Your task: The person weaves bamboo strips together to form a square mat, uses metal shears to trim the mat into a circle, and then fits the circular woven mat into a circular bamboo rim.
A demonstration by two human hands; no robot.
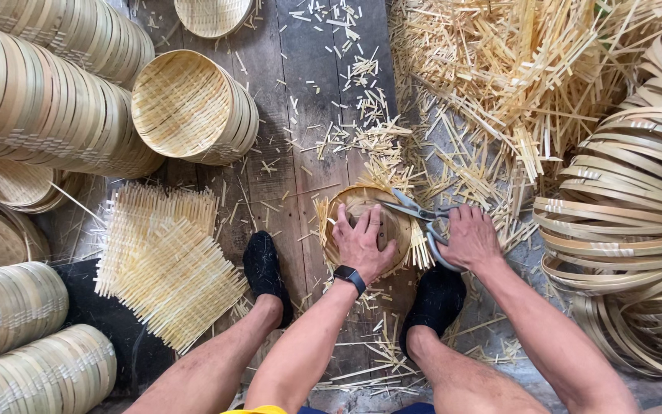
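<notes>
Knees and forearms framing a bamboo tray being trimmed on the floor.

The left hand (363, 244) is lying flat with fingers spread, pressing the round woven tray (368, 227) down between the black shoes (266, 270). The right hand (469, 239) is gripping the scissors (417, 211), blades reaching over the tray's rim, where strip ends are sticking out. Judging by this, edge-trimming is in hand; cutting onward seemingly calls for turning the tray.
</notes>
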